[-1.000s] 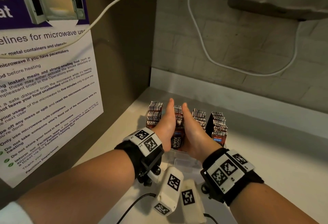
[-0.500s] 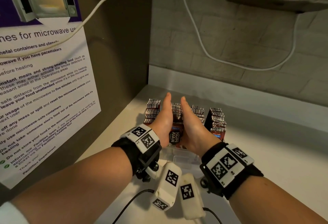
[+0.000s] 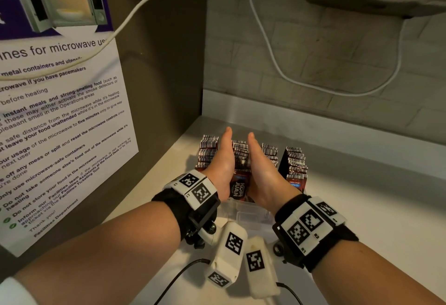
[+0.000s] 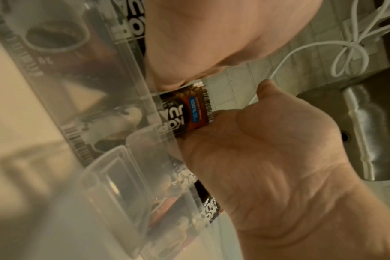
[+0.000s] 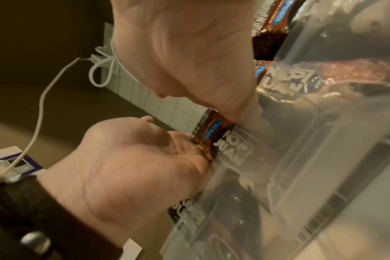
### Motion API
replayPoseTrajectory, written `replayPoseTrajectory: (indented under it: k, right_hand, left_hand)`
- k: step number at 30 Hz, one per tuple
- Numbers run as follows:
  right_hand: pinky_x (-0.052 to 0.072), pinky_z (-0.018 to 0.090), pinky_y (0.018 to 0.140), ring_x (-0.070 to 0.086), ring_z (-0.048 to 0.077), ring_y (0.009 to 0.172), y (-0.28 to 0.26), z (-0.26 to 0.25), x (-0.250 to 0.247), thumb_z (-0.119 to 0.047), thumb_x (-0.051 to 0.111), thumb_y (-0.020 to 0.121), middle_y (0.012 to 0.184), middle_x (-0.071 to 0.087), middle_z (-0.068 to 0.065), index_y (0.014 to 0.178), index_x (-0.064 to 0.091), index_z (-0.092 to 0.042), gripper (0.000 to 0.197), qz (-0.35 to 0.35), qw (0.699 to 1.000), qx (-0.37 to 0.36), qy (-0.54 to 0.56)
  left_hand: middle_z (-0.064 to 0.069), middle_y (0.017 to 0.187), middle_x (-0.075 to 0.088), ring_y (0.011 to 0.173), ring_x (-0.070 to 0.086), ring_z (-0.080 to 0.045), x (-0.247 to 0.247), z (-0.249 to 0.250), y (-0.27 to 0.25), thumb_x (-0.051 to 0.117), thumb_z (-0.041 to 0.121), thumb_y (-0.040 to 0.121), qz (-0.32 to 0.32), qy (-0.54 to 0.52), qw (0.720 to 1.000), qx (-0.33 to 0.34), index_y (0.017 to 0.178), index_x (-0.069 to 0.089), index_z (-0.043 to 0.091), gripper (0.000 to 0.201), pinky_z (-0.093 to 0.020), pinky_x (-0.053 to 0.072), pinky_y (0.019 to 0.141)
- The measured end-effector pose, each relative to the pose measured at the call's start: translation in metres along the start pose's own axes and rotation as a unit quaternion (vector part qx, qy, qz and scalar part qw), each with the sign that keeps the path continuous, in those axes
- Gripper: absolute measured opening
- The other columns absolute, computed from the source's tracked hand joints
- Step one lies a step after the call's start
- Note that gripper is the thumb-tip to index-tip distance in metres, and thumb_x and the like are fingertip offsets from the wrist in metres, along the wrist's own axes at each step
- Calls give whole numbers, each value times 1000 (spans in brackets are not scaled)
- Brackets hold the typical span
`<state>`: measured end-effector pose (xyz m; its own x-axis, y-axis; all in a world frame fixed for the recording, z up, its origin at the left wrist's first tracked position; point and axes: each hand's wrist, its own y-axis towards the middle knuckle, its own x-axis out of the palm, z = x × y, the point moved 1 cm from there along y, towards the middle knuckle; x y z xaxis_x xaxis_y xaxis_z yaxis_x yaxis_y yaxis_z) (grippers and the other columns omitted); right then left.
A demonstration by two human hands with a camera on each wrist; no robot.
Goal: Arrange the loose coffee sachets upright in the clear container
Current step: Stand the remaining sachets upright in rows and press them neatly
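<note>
Several rows of brown coffee sachets stand upright in the clear container (image 3: pixel 243 210) on the counter. My left hand (image 3: pixel 222 160) and right hand (image 3: pixel 261 163) are flat, fingers straight, one on each side of the middle row of sachets (image 3: pixel 240 157), palms facing each other and pressing it between them. More rows stand to the left (image 3: pixel 207 150), to the right (image 3: pixel 269 153) and at the far right (image 3: pixel 295 164). In the wrist views the front sachet (image 4: pixel 189 112) (image 5: pixel 211 130) shows between the two palms above the container wall (image 4: pixel 114 158).
The container sits in a corner, with a dark side panel carrying a microwave poster (image 3: pixel 60 111) on the left. A tiled back wall (image 3: pixel 313 63) with a white cable (image 3: pixel 265 39) is behind. Bare counter (image 3: pixel 374 196) lies to the right.
Both hands stay flat against the middle row and have slid slightly further along it. Nothing was picked up or let go.
</note>
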<state>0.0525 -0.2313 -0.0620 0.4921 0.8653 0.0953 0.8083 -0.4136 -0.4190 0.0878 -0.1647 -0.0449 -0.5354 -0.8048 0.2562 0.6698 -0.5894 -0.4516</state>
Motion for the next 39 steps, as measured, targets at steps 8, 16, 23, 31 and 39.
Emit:
replayPoseTrajectory:
  k: [8, 16, 23, 31, 39]
  right_hand:
    - [32, 30, 96, 40, 25, 135, -26, -27, -24, -67, 34, 89, 148, 39, 14, 147, 34, -18, 75, 76, 992, -100, -7]
    - [44, 14, 40, 66, 6, 54, -43, -30, -44, -55, 39, 95, 89, 57, 4, 130, 47, -17, 52, 140, 984, -114, -5]
    - [41, 46, 105, 47, 23, 130, -41, -21, -30, -72, 44, 82, 149, 41, 7, 147, 32, -25, 81, 102, 992, -80, 5]
    - [44, 28, 77, 47, 25, 129, -45, -24, -43, -58, 38, 94, 148, 40, 9, 148, 31, -22, 65, 93, 994, -52, -36]
    - [39, 48, 108, 50, 27, 128, -38, -8, -45, -67, 34, 91, 143, 48, 12, 146, 35, -22, 72, 31, 998, -2, -56]
  left_hand:
    - [7, 161, 15, 146, 17, -13, 5, 14, -11, 22, 73, 90, -31, -36, 990, 130, 153, 16, 32, 75, -45, 13, 120]
    - [-1, 161, 16, 147, 18, -14, 26, 7, -26, 21, 64, 95, -106, -55, 984, 136, 155, 17, 21, 73, -31, 18, 112]
    - [-2, 141, 50, 124, 50, -17, 41, -6, -34, 26, 62, 96, -114, -7, 993, 38, 117, 48, 21, 51, -31, 43, 81]
    - [-5, 153, 36, 134, 42, -21, 41, -3, -29, 26, 67, 93, -129, 7, 991, 43, 146, 33, 20, 72, -32, 38, 92]
    - [-5, 142, 50, 115, 56, -13, 37, -14, -13, 24, 72, 91, -148, 20, 989, 11, 147, 34, 20, 77, -31, 44, 86]
